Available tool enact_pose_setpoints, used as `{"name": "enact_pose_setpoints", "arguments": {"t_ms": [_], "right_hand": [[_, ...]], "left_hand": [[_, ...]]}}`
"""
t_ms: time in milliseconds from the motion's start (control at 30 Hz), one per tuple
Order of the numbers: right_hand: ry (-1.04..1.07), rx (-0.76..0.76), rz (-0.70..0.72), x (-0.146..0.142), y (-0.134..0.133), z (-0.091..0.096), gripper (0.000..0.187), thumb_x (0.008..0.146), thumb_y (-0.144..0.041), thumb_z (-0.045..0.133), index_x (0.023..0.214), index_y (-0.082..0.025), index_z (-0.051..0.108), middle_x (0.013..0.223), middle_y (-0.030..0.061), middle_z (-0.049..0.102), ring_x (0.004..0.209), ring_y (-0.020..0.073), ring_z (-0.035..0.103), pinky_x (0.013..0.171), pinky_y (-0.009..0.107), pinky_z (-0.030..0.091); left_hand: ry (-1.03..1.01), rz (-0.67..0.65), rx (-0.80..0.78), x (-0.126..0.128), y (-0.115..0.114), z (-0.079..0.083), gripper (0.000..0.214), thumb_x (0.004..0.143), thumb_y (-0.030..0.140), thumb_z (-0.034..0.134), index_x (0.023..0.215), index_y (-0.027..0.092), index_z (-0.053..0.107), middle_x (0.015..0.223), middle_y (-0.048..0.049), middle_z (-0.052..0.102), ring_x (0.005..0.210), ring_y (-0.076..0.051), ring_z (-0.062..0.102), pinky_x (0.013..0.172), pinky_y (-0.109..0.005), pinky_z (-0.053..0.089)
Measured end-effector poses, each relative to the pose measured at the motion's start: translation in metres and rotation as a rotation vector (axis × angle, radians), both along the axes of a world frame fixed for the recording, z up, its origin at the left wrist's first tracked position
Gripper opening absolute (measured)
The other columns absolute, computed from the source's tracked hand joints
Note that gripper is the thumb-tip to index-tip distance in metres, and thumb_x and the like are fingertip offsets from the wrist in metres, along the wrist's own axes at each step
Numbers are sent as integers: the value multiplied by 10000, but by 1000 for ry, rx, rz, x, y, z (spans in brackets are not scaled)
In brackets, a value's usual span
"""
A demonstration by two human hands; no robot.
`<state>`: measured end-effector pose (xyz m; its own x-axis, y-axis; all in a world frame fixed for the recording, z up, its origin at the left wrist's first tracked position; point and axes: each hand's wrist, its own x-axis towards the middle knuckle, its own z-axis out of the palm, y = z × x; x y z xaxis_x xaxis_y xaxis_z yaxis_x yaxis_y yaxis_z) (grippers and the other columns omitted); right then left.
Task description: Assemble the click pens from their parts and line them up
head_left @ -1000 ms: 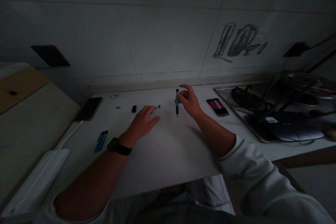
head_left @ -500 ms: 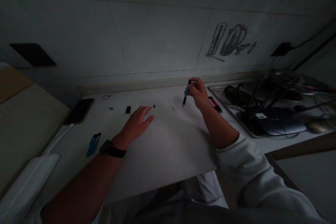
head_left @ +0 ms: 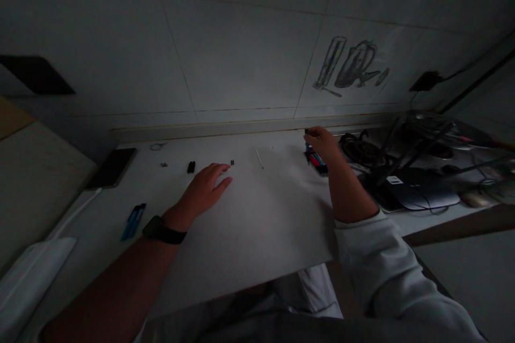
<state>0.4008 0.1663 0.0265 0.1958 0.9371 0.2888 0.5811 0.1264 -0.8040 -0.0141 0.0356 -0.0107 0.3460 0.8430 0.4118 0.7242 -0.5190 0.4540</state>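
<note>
My left hand (head_left: 203, 188) lies flat on the white counter (head_left: 257, 214), fingers stretched out, holding nothing; a dark watch sits on its wrist. Small black parts (head_left: 191, 166) and a tiny black piece (head_left: 232, 162) lie just beyond its fingertips. My right hand (head_left: 324, 144) is at the row of coloured pens (head_left: 317, 162) near the stove, fingers closed on a blue pen whose dark end sticks up behind the fingers. A thin white refill (head_left: 259, 158) lies between the two hands.
A dark phone (head_left: 111, 167) with a white cable rests at the counter's left. Blue pen pieces (head_left: 132, 221) lie near the left edge. A gas stove (head_left: 362, 153) with a dark device (head_left: 418, 193) and cables stands at the right. A tiled wall is behind.
My right hand has carried the blue pen to the right, from the middle of the counter to the row of pens by the stove. My left hand has stayed flat.
</note>
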Motion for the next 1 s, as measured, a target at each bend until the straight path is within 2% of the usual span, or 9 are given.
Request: {"name": "enact_pose_setpoints", "arguments": {"t_ms": [167,333,433,533,700,1000], "right_hand": [[-461,-204,103,-5,-2,-18,392,767,-299,789,1143,-232,703,898,45,769,704,184,672,689,300,525],[-773,-240,141,-8,-3,-29,306,803,-349,801,1089,-250,756,968,63,793,861,215,706,774,301,509],[-803,-241,126,-6,-1,-27,352,851,-379,764,1169,-228,763,1031,89,797,926,228,710,821,311,514],[-837,-274,159,-4,0,-21,355,878,-321,713,1216,-224,764,1073,76,797,994,225,710,883,307,509],[-921,-360,198,-4,-1,-15,387,853,-240,672,1227,-246,773,1135,56,791,1043,215,708,912,286,501],[-914,-366,150,10,5,-18,438,811,-201,673,1236,-230,778,1158,85,786,1042,234,716,921,308,519]], "left_hand": [[9,-3,-12,0,0,0,329,1034,417,522,1285,228,618,1248,-96,672,1098,-253,677,989,-462,565],[17,-18,-10,0,0,0,328,1036,411,518,1281,218,619,1239,-104,675,1129,-263,661,1023,-477,543],[13,-14,-7,0,1,0,336,1036,411,517,1291,216,615,1237,-107,675,1129,-264,658,1027,-479,539],[23,-13,-13,0,1,0,338,1039,406,513,1294,208,612,1240,-111,675,1146,-264,651,1038,-475,531],[49,-5,-32,1,0,2,336,1038,408,515,1289,210,619,1232,-108,687,1168,-268,643,1060,-473,514],[64,-3,-34,0,0,-1,332,1036,396,526,1288,204,623,1211,-106,706,1152,-270,646,1050,-475,506]]}}
